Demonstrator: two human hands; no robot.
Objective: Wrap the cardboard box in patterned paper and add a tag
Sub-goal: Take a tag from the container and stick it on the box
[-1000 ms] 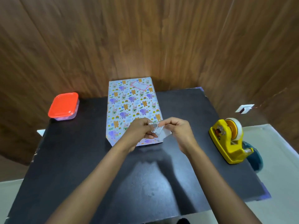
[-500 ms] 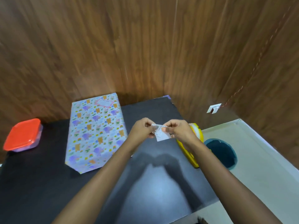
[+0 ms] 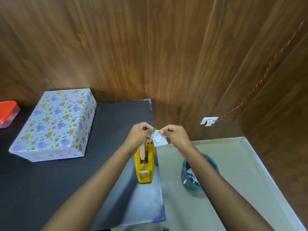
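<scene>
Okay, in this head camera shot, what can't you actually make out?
Head view only:
Print on the paper slip: too small, partly covered by fingers of the left hand and right hand pinching it.
Writing on the tag on the wrapped box: too small.
Red-lidded container: cut off by the left edge.
Tape dispenser: far end hidden behind the left hand.

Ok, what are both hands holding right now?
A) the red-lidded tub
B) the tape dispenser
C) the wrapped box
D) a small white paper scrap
D: the left hand and right hand each pinch an end of the paper scrap, near the tape dispenser; the wrapped box sits untouched.
</scene>
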